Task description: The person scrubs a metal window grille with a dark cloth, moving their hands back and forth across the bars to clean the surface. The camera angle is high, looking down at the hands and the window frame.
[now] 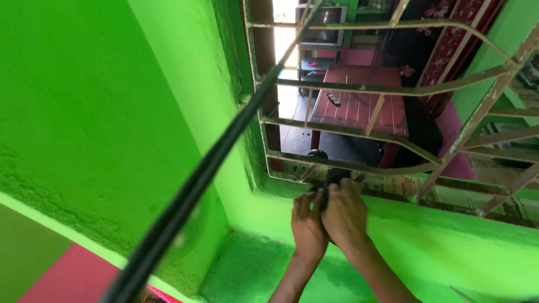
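Note:
My left hand (307, 223) and my right hand (345, 213) are pressed together on the green window sill (426, 235), both closed around a small black object (335, 177) whose top pokes out above my fingers. What the object is I cannot tell. It sits right below the lower bar of the rusty metal window grille (393, 90). A long dark cable or rod (208, 168) crosses the view diagonally from the bottom left up to the top of the grille, close to the camera and blurred.
Bright green wall (84, 112) fills the left side. Through the grille I see a room with a red striped bed (359, 104), a small dark remote (333, 99) on it, and a television (320, 25) at the back. Newspaper lines the inner sill (393, 184).

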